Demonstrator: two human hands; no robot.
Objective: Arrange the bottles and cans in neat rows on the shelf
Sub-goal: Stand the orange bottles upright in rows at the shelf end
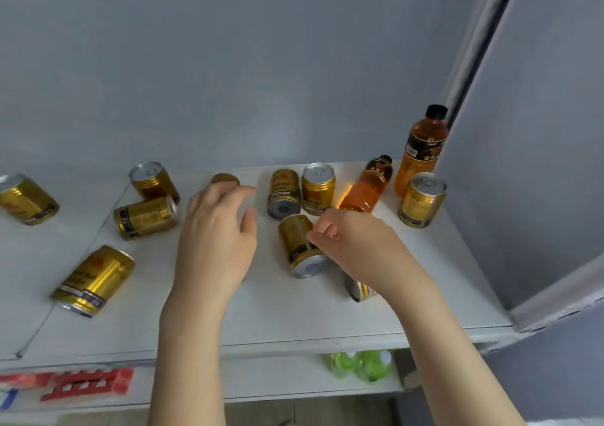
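Observation:
Several gold cans are scattered on the white shelf (261, 314). My left hand (215, 233) reaches back with relaxed fingers over a gold can (225, 180) that it mostly hides. My right hand (349, 242) has curled fingers against the side of a lying can (299, 246), not wrapped round it. Another can (358, 290) lies under my right wrist. Cans stand upright at the back left (153, 180), centre (318, 188) and right (421, 200). One orange bottle (421, 151) stands in the right corner, and a second bottle (366, 187) lies beside it.
More cans lie on their sides at the far left (27, 198), mid left (145, 218), front left (93, 280) and centre back (283, 193). A grey side panel (523, 164) bounds the shelf on the right. Green bottles (359, 365) and red labels (85, 383) sit below.

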